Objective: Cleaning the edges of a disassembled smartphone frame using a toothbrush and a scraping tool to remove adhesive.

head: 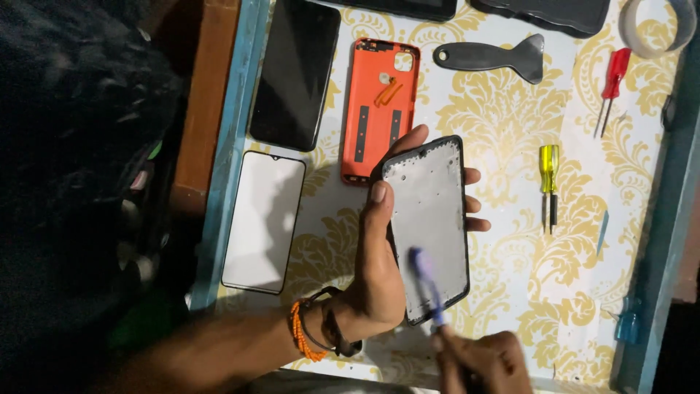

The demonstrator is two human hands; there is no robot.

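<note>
While left hand (375, 281) grips phone frame (430, 226) above table (510, 109), fingers curled round edges, right hand (481, 361) closed on purple tool (426, 281), tip over frame's lower half. Step looks like cleaning or spreading. Next move calls for steady strokes. Orange back cover (379, 109) just beside.

A phone repair bench: screwdrivers (549, 187), a spudger (490, 56), and an orange back cover (379, 109).
</note>
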